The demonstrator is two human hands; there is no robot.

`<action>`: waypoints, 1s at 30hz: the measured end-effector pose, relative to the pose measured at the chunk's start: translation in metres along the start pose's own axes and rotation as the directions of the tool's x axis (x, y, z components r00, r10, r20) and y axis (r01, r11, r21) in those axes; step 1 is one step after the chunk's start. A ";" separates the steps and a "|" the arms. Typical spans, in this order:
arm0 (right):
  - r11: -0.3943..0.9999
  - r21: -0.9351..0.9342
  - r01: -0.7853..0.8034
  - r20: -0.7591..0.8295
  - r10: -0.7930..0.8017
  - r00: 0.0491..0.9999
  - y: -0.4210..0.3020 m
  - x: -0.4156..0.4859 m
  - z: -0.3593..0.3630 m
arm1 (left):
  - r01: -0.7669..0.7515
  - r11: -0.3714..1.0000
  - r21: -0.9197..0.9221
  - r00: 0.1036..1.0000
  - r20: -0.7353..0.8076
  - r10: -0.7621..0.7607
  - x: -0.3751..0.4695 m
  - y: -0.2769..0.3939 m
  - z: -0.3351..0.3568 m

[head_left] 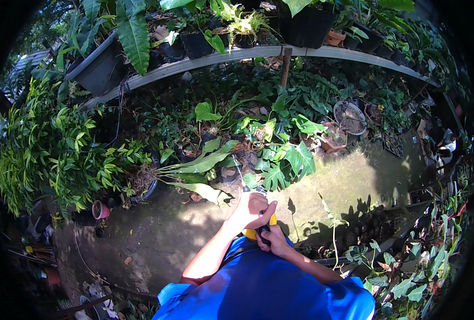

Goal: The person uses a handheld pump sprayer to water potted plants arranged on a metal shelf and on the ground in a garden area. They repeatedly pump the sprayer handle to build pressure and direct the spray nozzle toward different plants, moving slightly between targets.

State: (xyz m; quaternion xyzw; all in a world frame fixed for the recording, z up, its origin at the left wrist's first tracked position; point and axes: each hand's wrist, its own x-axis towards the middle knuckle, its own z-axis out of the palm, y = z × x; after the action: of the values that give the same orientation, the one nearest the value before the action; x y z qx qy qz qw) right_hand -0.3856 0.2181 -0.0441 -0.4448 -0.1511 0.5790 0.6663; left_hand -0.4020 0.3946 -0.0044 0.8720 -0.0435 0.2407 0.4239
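Observation:
In front of my blue shirt, both hands are on a yellow-and-black hand-held device, partly covered by my fingers. My left hand is closed over its upper part, in bright sun. Closer to my body, my right hand wraps around a black part of it. A black-and-silver piece shows just beyond my left knuckles, and a thin bright streak, perhaps water, runs from there towards the potted plants. A split-leaf plant stands just ahead, with long strap-like leaves to the left.
A pale raised ledge carries several potted plants across the back. A leafy bush and a pink pot are at left. Mossy concrete ground lies around me. A round white-rimmed pot stands at back right; more foliage fills the lower right.

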 end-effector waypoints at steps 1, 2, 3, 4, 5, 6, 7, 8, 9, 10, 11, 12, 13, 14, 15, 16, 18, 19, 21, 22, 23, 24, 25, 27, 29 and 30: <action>1.000 0.000 -0.001 0.003 0.001 1.000 0.000 0.000 0.000 | 0.016 1.000 0.005 1.000 0.002 -0.016 0.000 0.000 0.001; 1.000 0.000 -0.003 0.005 0.003 1.000 -0.001 0.000 -0.001 | 0.036 0.999 0.001 0.999 0.006 -0.036 0.000 0.000 0.002; 1.000 -0.007 -0.008 0.004 0.008 1.000 -0.001 0.000 -0.001 | 0.032 0.999 0.012 0.999 0.005 -0.032 0.000 0.000 0.002; 1.000 -0.014 -0.013 0.002 0.013 1.000 -0.001 -0.001 -0.002 | 0.032 0.999 0.015 0.999 0.007 -0.032 0.000 0.000 0.003; 1.000 -0.021 -0.017 0.000 0.017 1.000 -0.001 -0.001 -0.003 | 0.031 0.999 0.017 0.999 0.008 -0.031 0.001 0.000 0.003; 1.000 -0.025 -0.018 -0.005 0.017 1.000 -0.002 -0.001 -0.004 | 0.030 0.999 0.018 1.000 0.006 -0.030 0.002 0.001 0.004; 0.999 -0.029 -0.018 -0.009 0.018 1.000 -0.002 -0.002 -0.005 | 0.028 0.999 0.020 1.000 0.004 -0.028 0.003 0.002 0.004; 0.999 -0.042 -0.019 -0.018 0.018 1.000 -0.002 -0.002 -0.006 | 0.028 1.000 0.014 1.000 0.004 -0.028 0.004 0.003 0.004; 0.999 -0.034 -0.016 -0.011 0.016 1.000 -0.003 -0.002 -0.007 | 0.019 0.999 0.028 1.000 0.003 -0.020 0.006 0.003 0.004; 0.999 -0.034 -0.015 -0.007 0.015 1.000 -0.003 -0.002 -0.008 | 0.014 0.999 0.035 1.000 0.002 -0.014 0.006 0.004 0.005; 0.999 -0.035 -0.014 -0.003 0.014 1.000 -0.003 -0.002 -0.009 | 0.014 1.000 0.025 1.000 -0.008 -0.014 0.007 0.005 0.005; 1.000 -0.026 -0.015 0.003 0.016 1.000 -0.004 -0.003 -0.009 | 0.013 0.999 0.037 1.000 -0.003 -0.013 0.008 0.005 0.005; 1.000 -0.018 -0.018 0.009 0.018 1.000 -0.004 -0.002 -0.010 | 0.018 0.999 0.030 1.000 -0.008 -0.017 0.008 0.005 0.006; 1.000 -0.010 -0.019 0.014 0.019 1.000 -0.005 -0.002 -0.011 | 0.027 1.000 0.011 1.000 -0.006 -0.027 0.008 0.005 0.006; 1.000 -0.016 -0.023 0.016 0.023 1.000 -0.005 -0.002 -0.012 | 0.030 0.999 0.025 0.999 -0.011 -0.030 0.008 0.005 0.007; 0.999 -0.022 -0.027 0.018 0.027 0.999 -0.006 -0.002 -0.013 | 0.039 0.999 0.029 0.999 -0.011 -0.039 0.008 0.005 0.007; 0.999 -0.033 -0.033 0.021 0.034 0.999 -0.006 -0.002 -0.014 | 0.051 0.998 0.027 0.999 -0.016 -0.050 0.007 0.004 0.008; 0.999 -0.037 -0.035 0.020 0.035 0.999 -0.006 -0.002 -0.014 | 0.052 0.998 0.022 0.998 -0.020 -0.051 0.006 0.004 0.008; 0.998 -0.052 -0.046 0.013 0.047 0.999 -0.006 -0.003 -0.015 | 0.068 0.998 0.006 0.997 -0.028 -0.068 0.005 0.004 0.009; 0.996 -0.064 -0.056 0.008 0.057 0.998 -0.005 -0.003 -0.015 | 0.083 0.997 -0.005 0.996 -0.034 -0.083 0.004 0.004 0.009; 0.995 -0.075 -0.066 0.004 0.066 0.998 -0.005 -0.004 -0.015 | 0.098 0.995 -0.016 0.994 -0.039 -0.098 0.003 0.004 0.010; 0.995 -0.071 -0.071 0.007 0.072 0.997 -0.004 -0.004 -0.015 | 0.090 0.996 -0.023 0.995 -0.035 -0.090 0.002 0.004 0.010; 0.995 -0.065 -0.078 0.009 0.079 0.997 -0.003 -0.005 -0.016 | 0.083 0.996 -0.031 0.996 -0.030 -0.083 0.002 0.004 0.010; 0.994 -0.056 -0.091 0.004 0.091 0.996 -0.002 -0.006 -0.017 | 0.079 0.996 -0.048 0.996 -0.032 -0.081 0.001 0.004 0.012; 0.994 -0.052 -0.099 -0.011 0.099 0.995 -0.002 -0.005 -0.018 | 0.082 0.994 -0.071 0.996 -0.040 -0.085 0.001 0.003 0.013; 0.994 -0.054 -0.094 -0.007 0.094 0.996 -0.003 -0.004 -0.019 | 0.087 0.994 -0.063 0.995 -0.044 -0.090 0.001 0.002 0.014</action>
State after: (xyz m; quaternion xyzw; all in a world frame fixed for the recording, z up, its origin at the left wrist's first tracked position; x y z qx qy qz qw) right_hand -0.3717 0.2067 -0.0511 -0.4707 -0.1440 0.6045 0.6263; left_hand -0.3959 0.3832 -0.0100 0.8539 -0.0021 0.2407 0.4614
